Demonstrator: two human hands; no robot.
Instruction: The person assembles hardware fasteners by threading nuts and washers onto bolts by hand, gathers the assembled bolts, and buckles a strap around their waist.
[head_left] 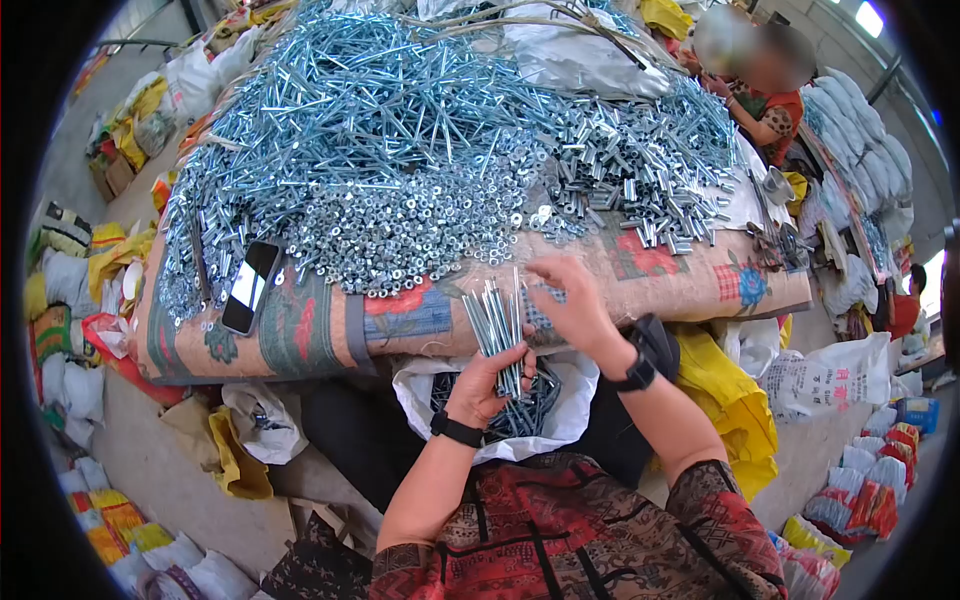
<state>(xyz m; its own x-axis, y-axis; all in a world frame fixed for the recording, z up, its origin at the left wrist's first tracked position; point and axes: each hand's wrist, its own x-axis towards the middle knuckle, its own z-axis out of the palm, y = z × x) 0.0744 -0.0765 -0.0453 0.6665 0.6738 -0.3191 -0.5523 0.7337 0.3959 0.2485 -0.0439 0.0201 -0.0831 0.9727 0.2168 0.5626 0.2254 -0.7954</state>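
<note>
My left hand is wrapped round a bundle of long, thin metal bolts, which stand roughly upright and fan out at the top. Just right of the bundle's upper end is my right hand. Its fingers are bent, with thumb and forefinger apart and the patterned cloth showing between them. Below the left hand, a white sack gapes open in my lap, with dark bolts inside. On the table ahead lie a spread of small nuts, a heap of long bolts and a pile of short metal sleeves.
A phone lies on the table's patterned cover, left of the nuts. At the far right side another person sits by the table. Yellow sacks and a printed white sack stand to my right. Filled bags line the floor.
</note>
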